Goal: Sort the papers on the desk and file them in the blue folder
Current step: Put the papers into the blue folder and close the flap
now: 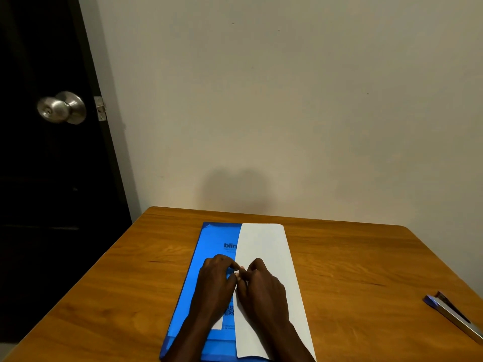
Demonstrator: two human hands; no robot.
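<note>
Directly in front of you, the blue folder (pixel 213 240) lies flat on the wooden worktop (pixel 347 259), its long side running away from you toward the wall. It is bright blue, with dark printed lettering near the far end that is partly hidden and a white label patch low on its cover. A long white sheet of paper (pixel 264 244) lies on top of it, plain and blank on the side that shows. The sheet covers the folder's right half and its right edge reaches out over the wood.

Your left hand (pixel 217 282) rests over the folder's bare blue half with its fingers curled, the tips meeting the sheet's left edge about halfway along. Your right hand (pixel 265 286) lies on the sheet itself, fingers curled the same way, and its tips pinch that same edge, touching those of the left.

A blue and silver stapler (pixel 453 313) sits well apart at the worktop's right edge.
</note>
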